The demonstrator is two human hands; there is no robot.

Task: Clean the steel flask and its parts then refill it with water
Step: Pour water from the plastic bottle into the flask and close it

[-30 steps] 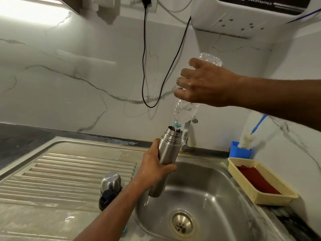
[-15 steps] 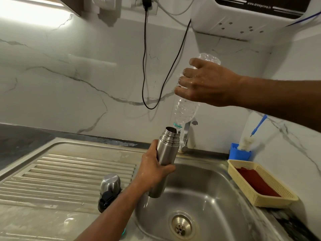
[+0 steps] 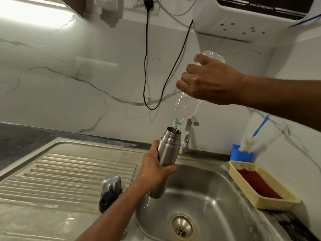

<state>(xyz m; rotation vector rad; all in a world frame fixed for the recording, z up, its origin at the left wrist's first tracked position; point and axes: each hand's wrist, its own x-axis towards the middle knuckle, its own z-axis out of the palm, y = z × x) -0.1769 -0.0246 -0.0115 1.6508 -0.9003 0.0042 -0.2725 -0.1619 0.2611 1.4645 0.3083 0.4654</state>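
Your left hand (image 3: 154, 173) grasps the steel flask (image 3: 167, 153) upright over the sink (image 3: 217, 193), while your right hand (image 3: 208, 82) grips an upturned plastic bottle (image 3: 186, 106), its mouth just above the flask's open neck. The flask's cap (image 3: 111, 184) rests on the drainboard beside the basin.

Tap (image 3: 188, 134) crowds behind flask (image 3: 167, 153); sink basin (image 3: 208, 192) open below

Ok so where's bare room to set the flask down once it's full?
The ribbed drainboard left of the steel cap and black stopper is bare. The right counter is crowded: yellow basket, blue holder.
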